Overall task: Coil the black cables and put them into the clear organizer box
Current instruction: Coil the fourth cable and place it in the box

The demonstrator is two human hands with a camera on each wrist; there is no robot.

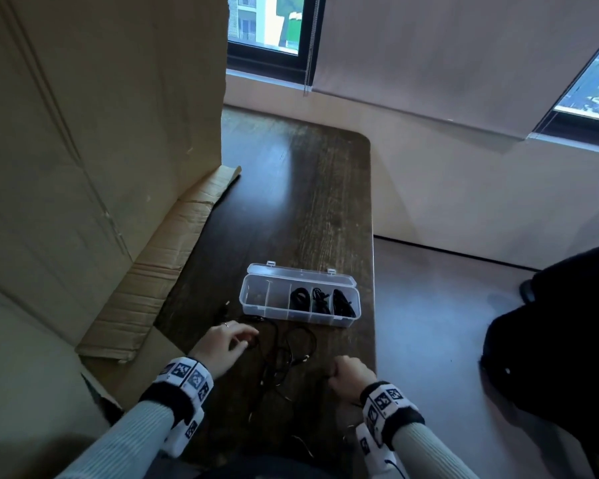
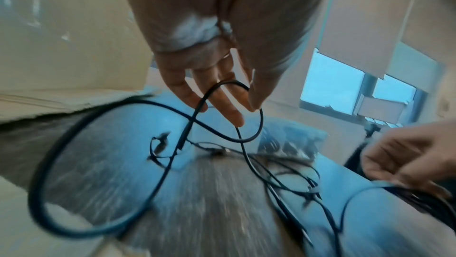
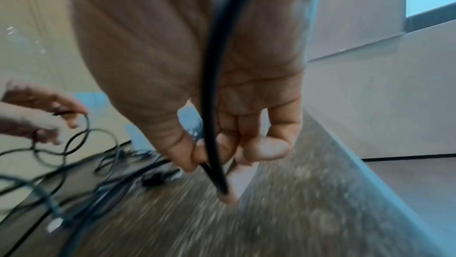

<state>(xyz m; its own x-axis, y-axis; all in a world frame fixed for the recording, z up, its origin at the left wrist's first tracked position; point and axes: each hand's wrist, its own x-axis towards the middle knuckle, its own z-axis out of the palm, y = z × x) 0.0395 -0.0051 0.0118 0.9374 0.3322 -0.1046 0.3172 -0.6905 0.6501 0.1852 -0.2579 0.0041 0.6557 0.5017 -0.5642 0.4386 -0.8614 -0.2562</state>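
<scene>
The clear organizer box point(image 1: 300, 299) stands open on the dark wooden table point(image 1: 291, 202). Its three right compartments hold coiled black cables point(image 1: 300, 298); the left ones look empty. Loose black cables point(image 1: 284, 357) lie tangled in front of the box, between my hands. My left hand point(image 1: 237, 338) pinches a loop of one thin cable point(image 2: 223, 83) between thumb and fingers point(image 2: 229, 109). Near the table's right edge, my right hand point(image 1: 339, 373) is curled round a thicker black cable point(image 3: 209, 105), which it grips between thumb and fingers point(image 3: 212, 156).
A tall cardboard box point(image 1: 101, 133) fills the left side, and its flap point(image 1: 159, 281) lies on the table. The table's right edge point(image 1: 372, 271) drops to the floor. A dark shape point(image 1: 561, 340) sits on the floor at the right.
</scene>
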